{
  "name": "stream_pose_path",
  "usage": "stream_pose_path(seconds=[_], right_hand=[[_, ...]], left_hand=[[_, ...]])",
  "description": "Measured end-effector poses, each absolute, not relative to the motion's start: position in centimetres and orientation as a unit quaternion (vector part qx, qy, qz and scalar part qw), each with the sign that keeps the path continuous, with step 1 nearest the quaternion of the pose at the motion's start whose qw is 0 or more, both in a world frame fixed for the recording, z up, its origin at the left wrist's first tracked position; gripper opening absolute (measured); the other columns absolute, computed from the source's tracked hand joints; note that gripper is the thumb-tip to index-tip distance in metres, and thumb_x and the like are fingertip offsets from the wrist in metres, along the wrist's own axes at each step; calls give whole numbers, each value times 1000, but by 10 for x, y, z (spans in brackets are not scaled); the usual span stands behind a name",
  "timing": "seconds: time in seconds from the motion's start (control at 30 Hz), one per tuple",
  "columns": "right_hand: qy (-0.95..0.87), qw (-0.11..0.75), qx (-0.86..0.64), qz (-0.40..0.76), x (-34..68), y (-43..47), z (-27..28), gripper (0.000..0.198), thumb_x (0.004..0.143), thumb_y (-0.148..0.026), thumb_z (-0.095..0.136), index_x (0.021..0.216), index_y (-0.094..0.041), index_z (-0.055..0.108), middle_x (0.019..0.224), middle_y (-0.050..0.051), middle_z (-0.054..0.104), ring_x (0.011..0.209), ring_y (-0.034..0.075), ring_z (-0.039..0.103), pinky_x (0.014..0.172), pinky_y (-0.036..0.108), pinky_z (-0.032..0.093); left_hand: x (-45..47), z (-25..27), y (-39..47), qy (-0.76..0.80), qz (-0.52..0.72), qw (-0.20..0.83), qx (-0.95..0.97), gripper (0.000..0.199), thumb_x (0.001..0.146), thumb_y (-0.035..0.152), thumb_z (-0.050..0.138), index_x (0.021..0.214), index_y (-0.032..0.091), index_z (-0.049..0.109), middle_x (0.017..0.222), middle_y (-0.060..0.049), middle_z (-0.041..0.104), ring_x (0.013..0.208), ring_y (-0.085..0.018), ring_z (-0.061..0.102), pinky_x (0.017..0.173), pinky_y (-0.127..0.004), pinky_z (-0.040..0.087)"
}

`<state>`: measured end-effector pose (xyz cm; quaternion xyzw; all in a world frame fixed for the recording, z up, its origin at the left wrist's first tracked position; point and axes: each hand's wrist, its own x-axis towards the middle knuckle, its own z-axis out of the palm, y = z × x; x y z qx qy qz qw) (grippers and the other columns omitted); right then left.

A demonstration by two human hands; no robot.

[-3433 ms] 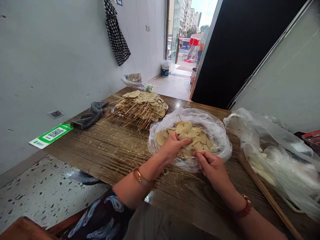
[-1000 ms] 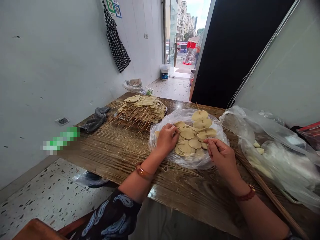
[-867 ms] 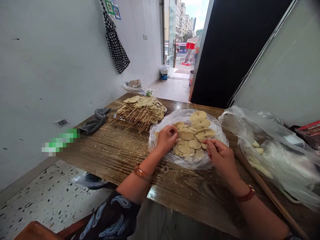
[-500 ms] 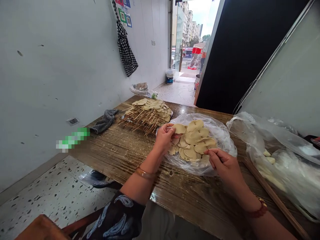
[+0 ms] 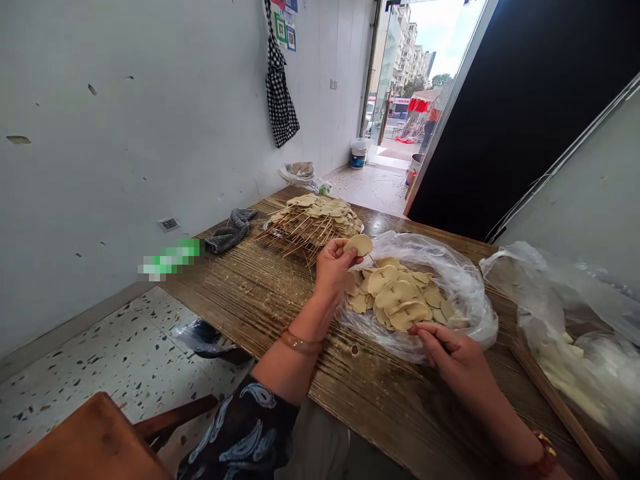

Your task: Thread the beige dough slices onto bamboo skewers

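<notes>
My left hand is closed, pinching a thin round tan slice between thumb and fingers, above the heap. My right hand is closed too, its fingertips gripping the near end of a thin wooden skewer, mostly hidden under several round slices threaded along it. The skewer slants away toward the held slice, near the left fingers. Below lie many loose slices of the same kind on a clear plastic bag spread over the wooden table.
Behind my left hand stands a pile of filled skewers, sticks pointing toward me. A dark grey cloth lies at the table's left edge. At right are a bundle of bare sticks and another plastic bag with pale contents. A brown stool stands lower left.
The view has swung left, so everything sits further right. My left hand has lifted its slice higher, and the skewer of slices in my right hand has dropped lower over the heap.
</notes>
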<state>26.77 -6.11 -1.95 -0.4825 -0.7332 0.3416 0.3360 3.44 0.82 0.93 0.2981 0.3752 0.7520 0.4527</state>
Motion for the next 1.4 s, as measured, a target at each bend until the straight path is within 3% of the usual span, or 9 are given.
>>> stream_pose_path(seconds=[0.43, 0.63, 0.83, 1.17, 1.4], right_hand=[[-742, 322, -485, 333, 268, -59, -25, 40, 86, -47, 49, 92, -15, 73, 54, 2, 58, 49, 17, 53, 43, 26, 38], [-744, 296, -489, 347, 270, -59, -23, 41, 87, -47, 47, 94, -15, 72, 66, 5, 65, 57, 18, 58, 48, 26, 42], [-745, 305, -497, 322, 269, -59, -21, 40, 87, -46, 46, 92, -16, 73, 62, 4, 64, 57, 19, 60, 48, 26, 43], [-742, 326, -497, 309, 266, -60, -23, 42, 87, -47, 46, 92, -16, 73, 57, 3, 62, 55, 19, 60, 46, 25, 42], [-753, 329, -488, 293, 266, -60, -22, 39, 89, -44, 45, 92, -16, 73, 54, 2, 62, 64, 21, 65, 55, 26, 49]], left_hand=[[38, 9, 7, 371, 751, 443, 319, 29, 61, 23, 76, 80, 15, 56, 76, 2, 60, 68, -9, 59, 67, -26, 55], [40, 10, 6, 392, 747, 411, 346, 23, 61, 24, 74, 76, 14, 59, 76, 2, 58, 66, -8, 58, 67, -26, 55], [42, 10, 4, 406, 731, 400, 374, 19, 63, 22, 72, 74, 14, 60, 75, 1, 60, 66, -9, 59, 67, -26, 53], [46, 10, 3, 395, 727, 431, 361, 25, 63, 26, 75, 75, 14, 57, 75, 1, 60, 68, -11, 63, 69, -28, 55], [47, 7, 3, 370, 715, 485, 342, 30, 63, 26, 77, 78, 14, 54, 75, 0, 62, 69, -14, 67, 67, -27, 55]])
